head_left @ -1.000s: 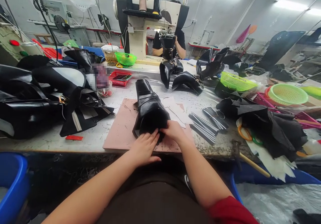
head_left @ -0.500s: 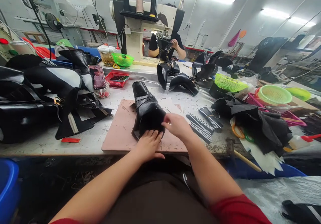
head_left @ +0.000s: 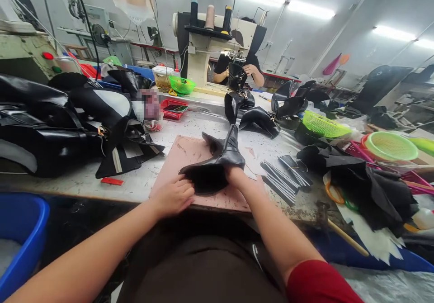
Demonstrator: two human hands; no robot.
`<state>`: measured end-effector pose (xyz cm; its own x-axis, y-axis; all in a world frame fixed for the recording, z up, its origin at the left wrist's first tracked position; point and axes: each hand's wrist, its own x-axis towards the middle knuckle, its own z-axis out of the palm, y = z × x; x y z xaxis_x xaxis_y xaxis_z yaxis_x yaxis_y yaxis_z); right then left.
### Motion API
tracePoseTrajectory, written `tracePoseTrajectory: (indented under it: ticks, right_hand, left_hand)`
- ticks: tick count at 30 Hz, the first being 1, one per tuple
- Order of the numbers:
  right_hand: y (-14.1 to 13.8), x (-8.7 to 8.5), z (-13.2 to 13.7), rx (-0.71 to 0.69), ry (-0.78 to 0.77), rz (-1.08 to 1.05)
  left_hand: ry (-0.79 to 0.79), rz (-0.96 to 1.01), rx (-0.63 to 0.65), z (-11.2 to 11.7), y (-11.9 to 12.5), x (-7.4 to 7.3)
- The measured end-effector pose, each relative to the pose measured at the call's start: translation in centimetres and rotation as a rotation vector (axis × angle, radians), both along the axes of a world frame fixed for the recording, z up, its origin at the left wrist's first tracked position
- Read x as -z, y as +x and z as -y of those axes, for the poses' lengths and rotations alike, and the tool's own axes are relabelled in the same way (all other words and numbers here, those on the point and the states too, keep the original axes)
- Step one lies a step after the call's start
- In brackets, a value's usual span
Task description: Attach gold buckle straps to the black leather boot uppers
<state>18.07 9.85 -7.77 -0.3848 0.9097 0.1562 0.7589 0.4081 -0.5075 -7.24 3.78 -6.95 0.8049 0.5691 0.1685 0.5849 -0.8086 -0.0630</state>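
A black leather boot upper (head_left: 231, 154) lies over a pinkish work board (head_left: 166, 176), its wide dark opening facing me and a zip-like seam running up its shaft. At the left corner of that opening, my left hand (head_left: 174, 195) is closed on the edge with curled fingers. My right hand (head_left: 237, 177) grips the upper at the right side of the opening; the leather hides most of its fingers. White paper-like pieces (head_left: 250, 167) lie partly behind the upper, on the board's right side.
Black boot parts (head_left: 61, 131) are heaped at left, and finished-looking uppers (head_left: 259, 121) stand ahead. Striped strips (head_left: 280, 181), a hammer (head_left: 342, 235) and scissors (head_left: 334, 194) lie at right. Beyond the table, a person (head_left: 252, 70) works at a sewing machine (head_left: 200, 63). A blue bin (head_left: 37, 221) stands lower left.
The boot upper has been turned, and its opening now gapes wider toward me. My left hand has gone from flat on it to its left edge; my right hand moved to the opening's right side.
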Motion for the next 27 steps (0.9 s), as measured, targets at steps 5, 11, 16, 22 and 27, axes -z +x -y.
tracePoseTrajectory:
  ticks: [5,11,16,22,27]
  right_hand:
    - [0.4,1.2,0.8,-0.192,-0.016,0.042]
    - [2.4,1.2,1.6,-0.298,0.032,0.021]
    - [3.5,2.6,2.9,-0.255,0.079,-0.008]
    - [3.6,2.8,3.4,-0.253,0.093,-0.013]
    - [3.4,1.2,5.0,-0.265,0.095,0.017]
  left_hand:
    - [-0.016,-0.017,-0.124,-1.0,6.1,-0.5]
    - [-0.051,0.024,-0.127,-1.6,8.5,1.9]
    - [-0.129,0.032,-0.091,-0.8,7.5,2.1]
    - [-0.256,0.056,-0.091,1.8,6.3,1.5]
    - [-0.213,0.102,-0.077,4.0,5.7,1.3]
